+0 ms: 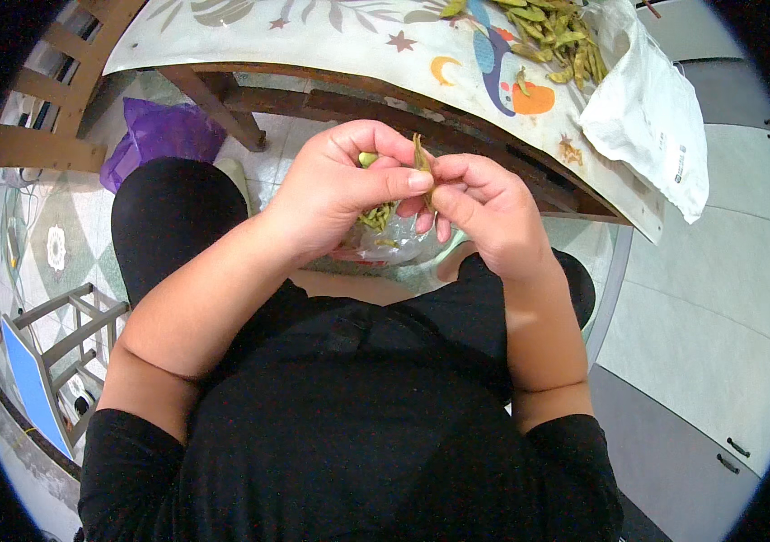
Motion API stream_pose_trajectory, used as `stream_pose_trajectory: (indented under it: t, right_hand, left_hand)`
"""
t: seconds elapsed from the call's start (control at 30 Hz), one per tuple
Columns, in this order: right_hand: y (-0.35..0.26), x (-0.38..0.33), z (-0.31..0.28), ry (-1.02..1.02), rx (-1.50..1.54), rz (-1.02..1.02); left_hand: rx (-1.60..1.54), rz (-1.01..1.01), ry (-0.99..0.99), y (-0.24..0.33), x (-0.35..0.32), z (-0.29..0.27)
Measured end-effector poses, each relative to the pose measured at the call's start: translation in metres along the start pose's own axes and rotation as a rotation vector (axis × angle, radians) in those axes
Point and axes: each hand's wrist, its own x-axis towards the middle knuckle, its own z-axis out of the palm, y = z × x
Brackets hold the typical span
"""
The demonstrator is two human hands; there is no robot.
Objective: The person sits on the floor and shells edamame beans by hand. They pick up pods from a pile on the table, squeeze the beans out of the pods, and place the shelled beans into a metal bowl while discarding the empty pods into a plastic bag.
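Note:
Between both hands is a yellow-brown soybean pod (418, 155), upright and pinched at its lower part. My left hand (335, 185) grips it between thumb and fingers. A pale green bean (367, 159) shows between the left hand's fingers. My right hand (489, 208) pinches the pod from the other side with its thumb and fingertips. Below the hands, between my knees, a clear plastic bag (399, 242) holds several green pieces (376, 217); the hands partly hide it, and I cannot tell whether these are pods or beans.
Ahead stands a table with a patterned cloth (331, 41). A heap of soybean pods (557, 36) lies at its right, beside a white plastic bag (652, 108) hanging over the edge. A purple bag (159, 135), a blue-topped stool (32, 384) and pale cabinets (692, 298) stand around me.

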Motion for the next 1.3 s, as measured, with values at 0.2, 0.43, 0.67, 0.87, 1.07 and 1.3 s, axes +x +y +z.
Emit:
stream_pose_trajectory:
  t: [0.2,0.43,0.67,0.87,1.07,1.3]
  right_hand:
    - [0.002,-0.003,0.006,-0.019,-0.081,-0.049]
    - [0.014,0.001,0.008,-0.031,0.117,-0.003]
    - [0.017,0.004,0.008,-0.022,0.297,0.078]
    - [0.021,0.004,0.006,0.074,0.186,0.018]
    - [0.017,0.005,0.004,0.045,0.248,0.13]
    - [0.017,0.004,-0.001,0.098,0.166,0.056]
  left_hand:
    - [-0.033,0.062,0.017,-0.006,-0.003,0.001]
    - [-0.076,0.072,0.013,-0.004,-0.005,0.006]
    - [-0.133,-0.027,0.03,-0.007,-0.002,0.005]
    - [-0.131,-0.178,0.096,-0.011,0.003,-0.002]
    - [0.004,-0.125,0.121,-0.008,0.004,0.003]
    - [-0.062,-0.086,0.207,-0.014,0.003,0.0]
